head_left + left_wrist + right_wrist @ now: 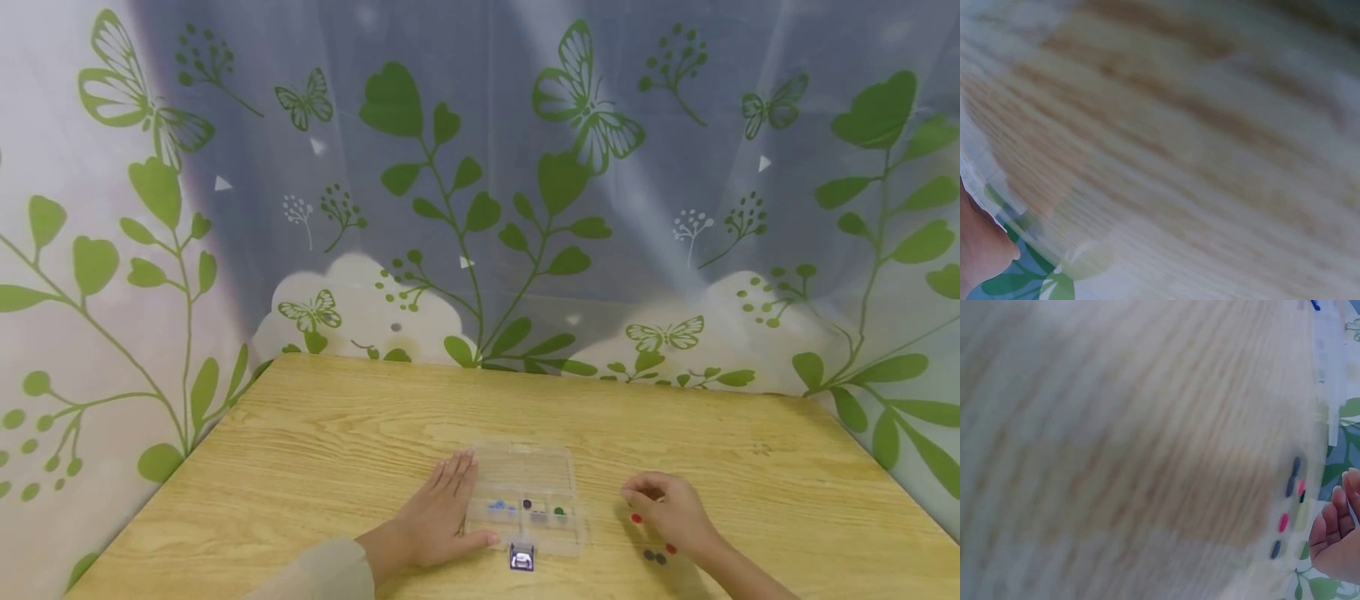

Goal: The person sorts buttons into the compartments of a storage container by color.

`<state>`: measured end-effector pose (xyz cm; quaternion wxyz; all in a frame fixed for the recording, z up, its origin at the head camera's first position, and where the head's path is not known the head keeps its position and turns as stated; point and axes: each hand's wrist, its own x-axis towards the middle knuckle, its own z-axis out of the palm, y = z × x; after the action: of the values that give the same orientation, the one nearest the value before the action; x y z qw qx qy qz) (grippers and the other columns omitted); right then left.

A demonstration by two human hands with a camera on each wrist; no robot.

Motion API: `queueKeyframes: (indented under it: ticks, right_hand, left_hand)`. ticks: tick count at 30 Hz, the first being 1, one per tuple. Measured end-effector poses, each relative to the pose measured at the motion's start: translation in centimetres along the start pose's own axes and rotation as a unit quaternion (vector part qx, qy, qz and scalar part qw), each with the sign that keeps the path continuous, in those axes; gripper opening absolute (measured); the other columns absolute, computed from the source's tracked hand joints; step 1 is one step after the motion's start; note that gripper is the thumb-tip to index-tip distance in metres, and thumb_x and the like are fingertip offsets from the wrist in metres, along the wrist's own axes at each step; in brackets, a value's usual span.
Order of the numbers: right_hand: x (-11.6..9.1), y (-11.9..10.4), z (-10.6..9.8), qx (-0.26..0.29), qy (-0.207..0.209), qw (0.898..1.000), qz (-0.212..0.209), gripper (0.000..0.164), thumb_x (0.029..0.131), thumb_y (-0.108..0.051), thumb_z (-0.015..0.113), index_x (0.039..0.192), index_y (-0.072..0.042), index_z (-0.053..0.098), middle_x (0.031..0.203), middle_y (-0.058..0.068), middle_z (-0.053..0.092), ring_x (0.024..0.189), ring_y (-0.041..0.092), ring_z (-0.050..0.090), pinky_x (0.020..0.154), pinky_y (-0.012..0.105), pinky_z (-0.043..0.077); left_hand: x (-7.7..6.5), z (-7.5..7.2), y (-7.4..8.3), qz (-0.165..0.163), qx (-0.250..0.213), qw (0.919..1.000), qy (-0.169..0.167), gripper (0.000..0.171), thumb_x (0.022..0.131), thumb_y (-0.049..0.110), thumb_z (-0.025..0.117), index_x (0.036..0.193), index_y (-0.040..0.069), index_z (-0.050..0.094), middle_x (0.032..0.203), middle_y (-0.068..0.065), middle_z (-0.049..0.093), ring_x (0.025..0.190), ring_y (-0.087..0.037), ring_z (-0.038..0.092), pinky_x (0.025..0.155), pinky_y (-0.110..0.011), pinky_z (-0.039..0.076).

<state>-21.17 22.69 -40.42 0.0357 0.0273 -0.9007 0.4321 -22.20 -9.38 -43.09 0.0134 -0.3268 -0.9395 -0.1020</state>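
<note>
A clear plastic compartment box lies on the table with its see-through lid laid back. Light blue pieces sit in its left compartment. A dark purple disc and a green disc lie in compartments to the right. My left hand rests at the box's left side, fingers straight and thumb stretched along the front. My right hand hovers right of the box, thumb and index fingertips close together; whether they pinch something is too small to see. Below it lie red discs and dark grey discs.
A small purple-edged square piece is at the box's front edge. Some small clear pieces lie farther back on the right of the wooden table. A leaf-patterned curtain hangs behind the table.
</note>
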Motion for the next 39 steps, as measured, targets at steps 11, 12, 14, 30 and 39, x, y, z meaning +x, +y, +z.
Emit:
queueKeyframes:
  ticks: [11, 12, 14, 30, 39]
  right_hand:
    - [0.3, 1.7, -0.5, -0.045, -0.006, 0.999, -0.017, 0.009, 0.083, -0.008, 0.066, 0.089, -0.002, 0.067, 0.083, 0.004, 0.068, 0.071, 0.002, 0.054, 0.064, 0.016, 0.046]
    - [0.4, 1.8, -0.6, -0.047, -0.008, 0.999, -0.017, 0.01, 0.083, -0.008, 0.066, 0.09, -0.001, 0.067, 0.084, 0.005, 0.068, 0.071, 0.003, 0.055, 0.065, 0.016, 0.046]
    - [0.5, 2.0, -0.7, -0.046, -0.012, 0.999, -0.014, 0.012, 0.083, -0.008, 0.065, 0.092, 0.0, 0.067, 0.086, 0.006, 0.069, 0.073, 0.003, 0.056, 0.067, 0.015, 0.047]
    - [0.9, 2.6, -1.1, -0.025, -0.048, 0.999, 0.005, 0.02, 0.084, -0.01, 0.066, 0.096, 0.005, 0.065, 0.088, 0.007, 0.067, 0.072, 0.005, 0.055, 0.063, 0.017, 0.047]
    - [0.9, 2.8, -0.5, -0.037, -0.033, 0.999, 0.022, 0.014, 0.081, -0.006, 0.067, 0.092, 0.002, 0.066, 0.08, 0.003, 0.065, 0.069, 0.008, 0.052, 0.059, 0.018, 0.045]
  left_hand:
    - [0.0, -0.2, 0.1, -0.002, 0.001, 1.0, -0.004, 0.092, 0.089, 0.064, 0.035, 0.144, -0.008, 0.019, 0.152, -0.026, 0.013, 0.142, -0.037, 0.015, 0.117, -0.047, 0.017]
    - [0.0, -0.2, 0.1, -0.002, 0.001, 1.0, -0.005, 0.092, 0.089, 0.064, 0.035, 0.144, -0.008, 0.019, 0.152, -0.026, 0.013, 0.142, -0.037, 0.015, 0.117, -0.047, 0.017]
    - [0.0, -0.2, 0.1, -0.002, 0.0, 1.0, -0.006, 0.092, 0.089, 0.065, 0.034, 0.144, -0.007, 0.019, 0.152, -0.026, 0.012, 0.142, -0.036, 0.015, 0.117, -0.046, 0.017]
    - [0.2, 0.2, -0.1, -0.004, 0.007, 1.0, -0.004, 0.093, 0.089, 0.066, 0.033, 0.144, -0.007, 0.018, 0.153, -0.025, 0.011, 0.143, -0.036, 0.013, 0.117, -0.045, 0.015]
    - [0.2, 0.3, -0.1, -0.005, 0.01, 0.9999, -0.005, 0.094, 0.088, 0.068, 0.031, 0.145, -0.007, 0.019, 0.153, -0.025, 0.012, 0.142, -0.036, 0.014, 0.117, -0.045, 0.016]
